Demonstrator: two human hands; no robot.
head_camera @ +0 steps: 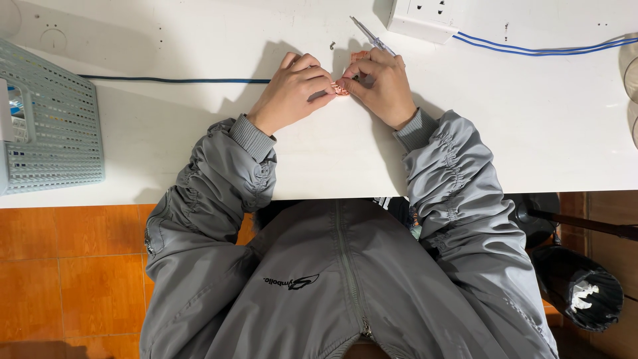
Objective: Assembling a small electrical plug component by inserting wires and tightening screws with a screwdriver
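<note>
Pinching one small reddish-copper part [342,88] between your fingertips, you work at a white table [531,133], both hands closed on it and nearly touching. Your left hand [296,85] grips it from nine o'clock, your right hand [379,83] from three o'clock, so it sits squarely between them, neither hand nearer; its long axis is too hidden to tell. One slim screwdriver [372,38] rises from your right hand toward eleven o'clock. Count one white power strip [425,14] at one o'clock, two blue cables [531,50] running right, one grey perforated basket [53,126] at nine o'clock.
</note>
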